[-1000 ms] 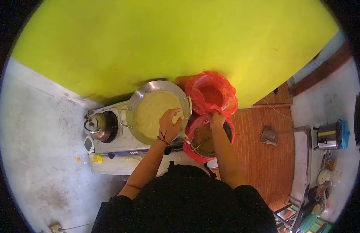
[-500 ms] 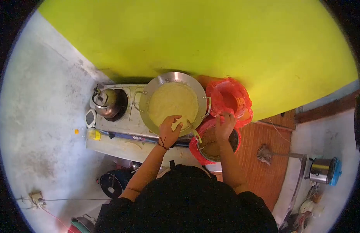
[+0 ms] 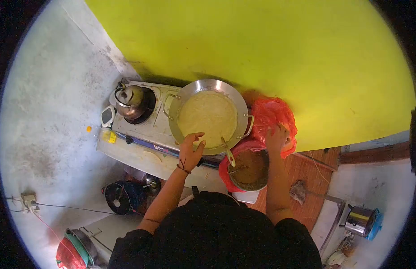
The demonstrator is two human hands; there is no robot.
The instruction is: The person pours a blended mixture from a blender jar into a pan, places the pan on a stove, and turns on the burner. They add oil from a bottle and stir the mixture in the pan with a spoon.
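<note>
My left hand (image 3: pixel 192 148), with a dark cord round its wrist, hovers at the near rim of a wide metal wok (image 3: pixel 203 86). Its thumb and fingers are apart, with nothing between them. Pale yellowish batter-like food (image 3: pixel 208 119) fills the wok's middle. A utensil with a light green handle (image 3: pixel 230 158) leans over the wok's near right rim. My right hand (image 3: pixel 276 138) is closed on a red plastic bag (image 3: pixel 270 112) right of the wok; its fingertips are partly hidden. Below it, a pot lined with red plastic holds a brown mass (image 3: pixel 250 169).
A metal kettle (image 3: pixel 130 102) sits on the left burner of the stove (image 3: pixel 156 119). Left of the stove lie a white device (image 3: pixel 108 116) and a yellow-labelled bottle (image 3: pixel 109 136). A green wall (image 3: pixel 261 49) rises behind. A steel pot (image 3: pixel 359 220) stands far right.
My right hand has moved slightly right, and the red bag now covers the container opening that showed before. My left hand stays near the wok's rim. The whole view has tilted.
</note>
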